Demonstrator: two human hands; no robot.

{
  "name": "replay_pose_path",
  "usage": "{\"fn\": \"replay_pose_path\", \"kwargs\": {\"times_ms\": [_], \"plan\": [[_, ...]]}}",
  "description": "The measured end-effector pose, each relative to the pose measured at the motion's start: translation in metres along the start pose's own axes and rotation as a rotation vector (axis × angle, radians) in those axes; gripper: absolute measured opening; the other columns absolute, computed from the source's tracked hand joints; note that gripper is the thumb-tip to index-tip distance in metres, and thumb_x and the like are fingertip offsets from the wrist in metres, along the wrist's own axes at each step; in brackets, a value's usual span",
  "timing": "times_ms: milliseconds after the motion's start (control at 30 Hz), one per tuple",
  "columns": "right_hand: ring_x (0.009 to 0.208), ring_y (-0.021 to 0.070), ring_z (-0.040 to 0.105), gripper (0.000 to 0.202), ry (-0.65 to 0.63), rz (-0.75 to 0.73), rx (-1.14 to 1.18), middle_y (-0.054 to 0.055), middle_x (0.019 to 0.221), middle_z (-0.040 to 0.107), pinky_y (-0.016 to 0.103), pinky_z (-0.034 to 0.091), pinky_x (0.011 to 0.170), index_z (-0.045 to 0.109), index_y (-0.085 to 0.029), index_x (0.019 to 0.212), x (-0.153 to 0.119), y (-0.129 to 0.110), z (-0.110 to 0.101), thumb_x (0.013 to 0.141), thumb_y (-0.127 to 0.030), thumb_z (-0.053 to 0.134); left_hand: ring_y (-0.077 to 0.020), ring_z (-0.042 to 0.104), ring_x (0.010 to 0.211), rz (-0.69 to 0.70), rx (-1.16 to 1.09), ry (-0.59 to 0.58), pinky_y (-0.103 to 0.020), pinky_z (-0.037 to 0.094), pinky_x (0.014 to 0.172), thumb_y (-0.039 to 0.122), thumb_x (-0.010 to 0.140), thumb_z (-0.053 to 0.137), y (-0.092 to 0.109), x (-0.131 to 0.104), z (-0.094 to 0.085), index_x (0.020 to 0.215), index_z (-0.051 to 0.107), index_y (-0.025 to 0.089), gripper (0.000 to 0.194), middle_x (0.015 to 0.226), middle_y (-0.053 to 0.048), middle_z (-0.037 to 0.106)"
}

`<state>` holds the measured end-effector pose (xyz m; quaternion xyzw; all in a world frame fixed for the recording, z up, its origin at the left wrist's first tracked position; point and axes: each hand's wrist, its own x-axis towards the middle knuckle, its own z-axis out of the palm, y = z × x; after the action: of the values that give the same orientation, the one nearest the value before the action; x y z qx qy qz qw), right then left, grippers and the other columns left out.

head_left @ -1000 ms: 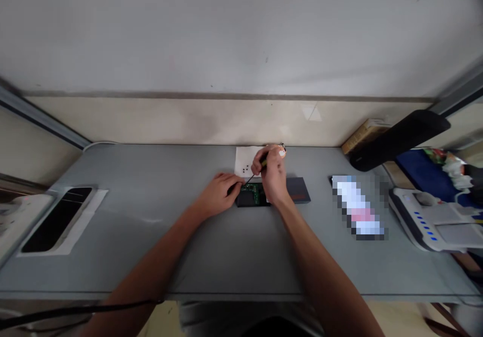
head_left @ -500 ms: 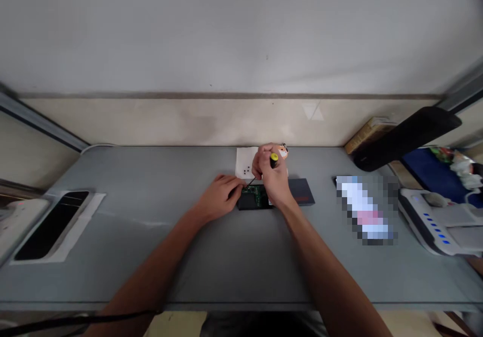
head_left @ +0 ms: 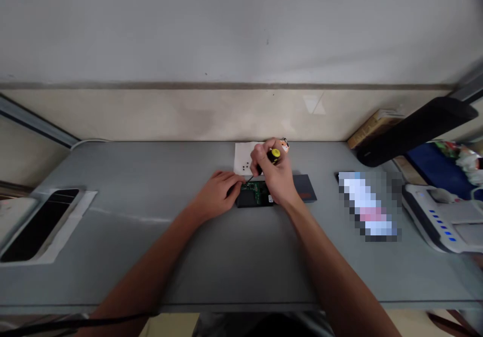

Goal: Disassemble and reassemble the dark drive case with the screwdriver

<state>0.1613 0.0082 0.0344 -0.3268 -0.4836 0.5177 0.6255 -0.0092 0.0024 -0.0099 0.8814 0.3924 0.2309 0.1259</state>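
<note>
My right hand is closed round a screwdriver with a black and yellow handle. Its thin shaft slants down to the upper left corner of an opened black device with a green circuit board. At that same corner my left hand grips the device's left edge, thumb low and fingertips beside the screwdriver's tip. What the tip touches is too small to make out. Behind the device lies a white paper with several tiny dark screws. Partly behind my right wrist is a dark flat cover.
An orange and white animal figure stands by the wall. Rightward lie a phone with a blurred screen, a white power strip, a black cylindrical speaker and a book. At left, a black phone rests on white paper.
The screwdriver handle has tilted a little to the right, and my right hand has turned with it. My left hand keeps its place at the device. The whole view has shifted slightly.
</note>
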Motion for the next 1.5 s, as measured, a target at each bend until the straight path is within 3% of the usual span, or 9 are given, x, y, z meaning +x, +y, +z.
{"fn": "replay_pose_path", "kwargs": {"times_ms": [233,433,633,733,833,900,1100,1300,1500], "plan": [[0.069,0.0109,0.053,0.044,-0.024,0.039,0.081,-0.003,0.079,0.052,0.027,0.048,0.067,0.062,-0.026,0.094,-0.001,-0.005,-0.001,0.091,-0.070,0.056,-0.0221,0.070,0.095,-0.017,0.010,-0.014,-0.040,0.051,0.093,0.023,0.103,0.038,0.001,0.000,-0.001,0.104,0.068,0.020,0.029,0.099,-0.007,0.076],[0.055,0.0087,0.054,0.049,0.099,-0.025,-0.016,-0.006,0.076,0.057,0.026,0.047,0.054,0.044,-0.026,0.080,-0.002,-0.002,-0.002,0.077,-0.060,0.079,-0.0213,0.070,0.086,0.056,0.090,0.043,-0.039,0.050,0.087,0.019,0.100,0.040,0.001,0.001,0.001,0.102,0.069,0.020,0.029,0.091,-0.006,0.076],[0.052,0.0101,0.044,0.033,0.264,-0.414,-0.450,-0.008,0.061,0.041,0.027,0.042,0.055,0.043,-0.026,0.079,-0.021,-0.067,-0.034,0.100,-0.049,0.056,-0.0225,0.069,0.085,0.033,0.168,0.008,-0.041,0.049,0.089,0.024,0.101,0.040,0.008,0.000,0.000,0.094,0.069,0.019,0.030,0.091,-0.007,0.075],[0.066,0.0127,0.057,0.025,0.050,-0.420,-0.854,-0.003,0.074,0.058,0.029,0.047,0.065,0.054,-0.024,0.082,-0.029,-0.094,-0.062,0.095,-0.041,0.065,-0.0246,0.069,0.096,-0.027,0.130,-0.079,-0.044,0.048,0.096,0.029,0.102,0.039,0.015,0.000,-0.009,0.101,0.070,0.020,0.033,0.099,-0.008,0.076],[0.075,0.0175,0.067,0.024,-0.411,-0.127,-1.279,0.004,0.108,0.074,0.031,0.050,0.066,0.067,-0.025,0.105,-0.041,-0.093,-0.089,0.089,-0.041,0.072,-0.0281,0.067,0.109,-0.157,0.028,-0.195,-0.044,0.050,0.099,0.044,0.098,0.052,0.021,-0.002,-0.024,0.123,0.067,0.022,0.036,0.115,-0.008,0.074],[0.077,0.0192,0.070,0.037,-0.577,0.012,-1.493,0.006,0.137,0.067,0.033,0.051,0.067,0.066,-0.028,0.122,-0.050,-0.084,-0.104,0.087,-0.035,0.074,-0.0298,0.066,0.113,-0.235,-0.058,-0.264,-0.042,0.053,0.096,0.054,0.089,0.066,0.022,-0.005,-0.031,0.138,0.059,0.026,0.057,0.128,-0.008,0.069],[0.091,0.0239,0.071,0.029,-0.561,0.132,-1.450,0.004,0.126,0.072,0.034,0.052,0.074,0.071,-0.030,0.112,-0.053,-0.089,-0.133,0.083,-0.033,0.074,-0.0320,0.066,0.117,-0.202,-0.138,-0.216,-0.044,0.056,0.097,0.043,0.079,0.079,0.017,-0.008,-0.028,0.133,0.062,0.028,0.059,0.128,-0.008,0.068],[0.056,0.0160,0.056,0.033,-0.528,0.411,-1.229,-0.002,0.076,0.072,0.030,0.040,0.055,0.077,-0.029,0.104,-0.022,-0.102,-0.118,0.078,-0.048,0.075,-0.0350,0.064,0.123,-0.197,-0.141,-0.168,-0.048,0.057,0.097,0.039,0.074,0.085,0.014,-0.005,-0.023,0.130,0.064,0.031,0.061,0.131,-0.007,0.070],[0.087,0.0220,0.068,0.029,-0.668,0.239,-1.178,0.002,0.107,0.077,0.032,0.048,0.075,0.076,-0.028,0.109,-0.023,-0.084,-0.096,0.081,-0.033,0.074,-0.0322,0.068,0.112,-0.179,-0.123,-0.192,-0.044,0.057,0.094,0.036,0.069,0.088,0.017,-0.001,-0.023,0.119,0.066,0.027,0.055,0.118,-0.005,0.072]]}}
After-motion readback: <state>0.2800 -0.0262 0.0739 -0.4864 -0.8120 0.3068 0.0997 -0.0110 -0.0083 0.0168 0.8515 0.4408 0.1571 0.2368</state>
